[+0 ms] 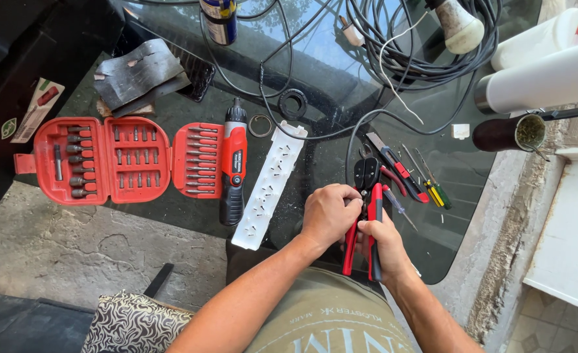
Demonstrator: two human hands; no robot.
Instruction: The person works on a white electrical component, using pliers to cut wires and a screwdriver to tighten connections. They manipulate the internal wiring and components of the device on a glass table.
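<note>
my right hand (385, 243) grips the red-handled crimping pliers (366, 208). my left hand (329, 213) pinches at their head. best squeeze steady, fingers clear.

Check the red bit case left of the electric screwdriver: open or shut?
Open. The red bit case lies spread flat on the glass table, its panels unfolded and rows of bits exposed.

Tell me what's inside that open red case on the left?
The red case holds rows of small metal screwdriver bits in moulded slots: larger sockets in the left section, short bits in the middle, long ones on the right. What lies beneath the bits, or under the case, is covered.
</note>
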